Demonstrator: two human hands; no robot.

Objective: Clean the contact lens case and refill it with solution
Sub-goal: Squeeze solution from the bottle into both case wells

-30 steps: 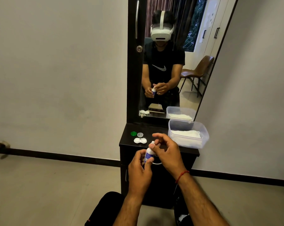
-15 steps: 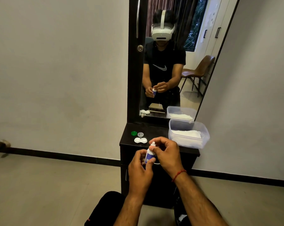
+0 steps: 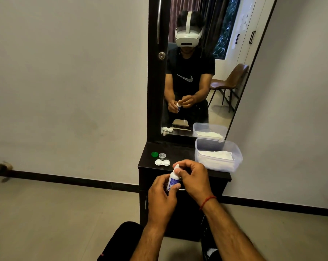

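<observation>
Left hand wraps the lower body of the solution bottle, fingers curled around it, thumb on the near side. Bottle is small, white, blue label, held roughly upright with a slight tilt, in front of the worktop's near edge and above the cabinet front

Right hand is at the bottle's top: fingers curled in narrow, fingertips pinched just beside the white nozzle tip. Nozzle is exposed; can't tell whether a cap sits inside the right hand. Red thread on the right wrist

Contact lens case: white, two joined round wells, lying flat on the dark worktop near its left front corner, both wells uncovered. Just behind it, side by side and close together: green cap on the left, clear/grey cap on the right. Neither cap touches the case as far as I can see. Can't tell if there's liquid in the wells, too small

Right side of the worktop: clear plastic tub, no lid, white folded tissue or cloth inside. Tub sits well apart from the case and overhangs the right edge a little

Mirror stands behind the worktop, showing the person in a headset holding the bottle with both hands, plus reflections of the case and tub
</observation>
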